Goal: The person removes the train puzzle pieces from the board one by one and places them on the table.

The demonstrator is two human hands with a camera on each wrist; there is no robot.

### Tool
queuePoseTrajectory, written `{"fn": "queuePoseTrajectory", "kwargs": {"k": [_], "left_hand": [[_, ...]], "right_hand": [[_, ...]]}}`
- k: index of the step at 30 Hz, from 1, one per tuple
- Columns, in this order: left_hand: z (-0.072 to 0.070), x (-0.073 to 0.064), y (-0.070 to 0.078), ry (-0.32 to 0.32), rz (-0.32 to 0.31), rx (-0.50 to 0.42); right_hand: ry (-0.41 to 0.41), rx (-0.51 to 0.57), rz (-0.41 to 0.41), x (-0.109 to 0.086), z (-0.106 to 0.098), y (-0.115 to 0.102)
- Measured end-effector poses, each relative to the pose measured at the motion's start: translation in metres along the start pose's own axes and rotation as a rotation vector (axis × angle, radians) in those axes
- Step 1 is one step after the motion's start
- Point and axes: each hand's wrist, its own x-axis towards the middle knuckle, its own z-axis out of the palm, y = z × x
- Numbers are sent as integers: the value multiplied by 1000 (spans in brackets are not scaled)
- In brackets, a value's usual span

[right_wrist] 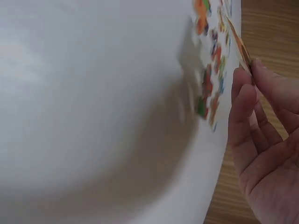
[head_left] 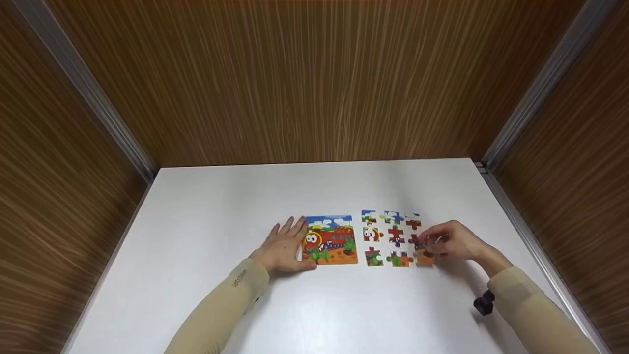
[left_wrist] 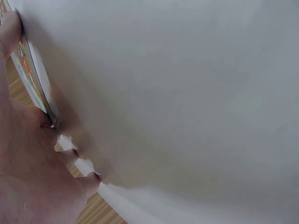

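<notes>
My left hand (head_left: 282,250) lies spread at the left edge of a square puzzle picture (head_left: 330,241) of a red train, thumb at its lower left corner. In the left wrist view the fingertips of that hand (left_wrist: 37,163) touch the white surface beside the board's edge. Between thumb and fingers my right hand (head_left: 454,241) pinches a puzzle piece (head_left: 423,254) with an orange part. The right wrist view shows this thin piece (right_wrist: 240,46) edge-on, raised off the table. Several loose puzzle pieces (head_left: 395,233) lie in spaced rows between the picture and the right hand.
All of it is on a white table (head_left: 221,206), with a wood-grain panel (head_left: 314,83) behind and more panels at both sides. Metal rails (head_left: 521,226) run along the edges. A small black object (head_left: 484,303) sits at the right sleeve.
</notes>
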Motion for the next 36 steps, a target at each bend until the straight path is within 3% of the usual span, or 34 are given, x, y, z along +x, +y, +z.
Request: {"fn": "queuePoseTrajectory", "kwargs": {"k": [7,12,17,29,36], "left_hand": [[0,-1,-1,7,11,-4],[2,1,1,7,6,1],[3,2,2,0,-6,4],[3,3,1,2,-1,-7],[1,3,4,11,0,-45]], "right_hand": [[11,3,26,-10,5,15],[62,-58,83,-12,14,15],[106,-132,118,-11,19,11],[96,-201,217,-5,21,-2],[135,-261,190,2,22,-14]]}}
